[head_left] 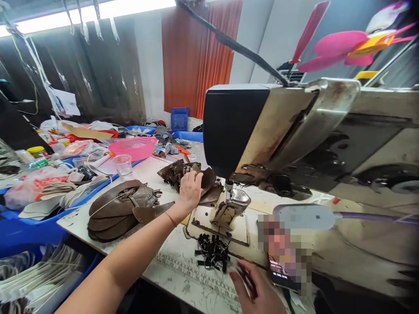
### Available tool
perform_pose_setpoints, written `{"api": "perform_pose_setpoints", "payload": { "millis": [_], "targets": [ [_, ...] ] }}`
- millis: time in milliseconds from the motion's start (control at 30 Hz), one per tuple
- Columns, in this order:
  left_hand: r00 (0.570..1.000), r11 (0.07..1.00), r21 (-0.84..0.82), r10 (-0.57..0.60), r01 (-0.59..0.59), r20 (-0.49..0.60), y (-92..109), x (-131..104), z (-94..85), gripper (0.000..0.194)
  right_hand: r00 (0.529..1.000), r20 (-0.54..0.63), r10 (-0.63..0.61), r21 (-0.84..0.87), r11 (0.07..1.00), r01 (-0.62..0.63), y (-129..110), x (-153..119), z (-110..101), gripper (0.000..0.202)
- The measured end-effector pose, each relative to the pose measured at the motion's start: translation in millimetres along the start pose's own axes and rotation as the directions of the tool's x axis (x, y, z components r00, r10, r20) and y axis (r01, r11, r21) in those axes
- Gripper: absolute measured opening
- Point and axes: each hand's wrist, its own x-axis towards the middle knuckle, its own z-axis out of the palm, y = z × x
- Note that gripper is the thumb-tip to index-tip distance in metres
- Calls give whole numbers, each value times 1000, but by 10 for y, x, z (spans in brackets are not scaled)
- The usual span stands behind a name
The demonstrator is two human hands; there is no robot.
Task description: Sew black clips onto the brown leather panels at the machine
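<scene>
My left hand (190, 190) reaches across the table, its fingers closed on a curved brown leather piece (208, 179) beside the sewing machine's post (231, 207). Against that hand lies a heap of small dark brown leather pieces (176, 173). Nearer on the left are stacked larger brown leather pieces (113, 209) with a pale thread across them. At the front edge my right hand (258, 290) has its thumb and fingers apart, with nothing visible between them. Just left of it sits a pile of short black strips (213, 252). Part of the right hand's fingers is hidden.
The sewing machine head (242, 126) overhangs the work spot. Right of the post lie a phone (278, 270) and a grey oval device (304, 216) with a cable. A pink basket (132, 149), a clear cup (122, 165) and blue trays (88, 196) of pieces stand left. A ruler strip (196, 277) runs along the front.
</scene>
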Motion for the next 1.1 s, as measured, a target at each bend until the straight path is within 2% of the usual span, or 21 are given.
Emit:
{"api": "perform_pose_setpoints", "payload": {
  "millis": [67, 167, 267, 333, 467, 700, 900, 1033, 1100],
  "targets": [
    [998, 999, -8, 50, -50, 38, 14, -278, -45, 24, 990, 108, -90, -23, 995, 93, 170, -25, 46, 26],
    [981, 997, -45, 66, -58, 180, -59, -797, -81, 5, 956, 231, -181, -45, 979, 196, 369, -19, 106, 27],
    [963, 997, -71, 9, 10, 268, -148, -1236, -104, 6, 958, 232, -167, -66, 980, 187, 446, 24, 147, 30],
    [960, 995, -79, -40, 64, 277, -176, -1404, -126, 7, 972, 199, -125, -45, 990, 136, 436, 66, 168, 26],
    [960, 987, -109, -86, 118, 266, -151, -1479, -155, 7, 990, 141, -26, 49, 999, 19, 339, 173, 243, 29],
    [959, 953, -276, -42, 122, 280, 87, -1505, -48, 6, 991, 132, 10, 13, 1000, -12, 242, 276, 374, 22],
    [902, 902, -344, -100, 260, 420, 268, -1619, 74, 8, 988, 153, 7, -26, 1000, -3, 180, 226, 318, 15],
    [883, 903, -314, -132, 295, 451, 270, -1650, 122, 11, 987, 157, -31, -23, 999, 35, 164, 222, 271, 10],
    [871, 856, -371, -165, 360, 463, 280, -1649, 119, 12, 989, 134, -57, -13, 998, 59, 167, 202, 221, 10]
  ]
}}
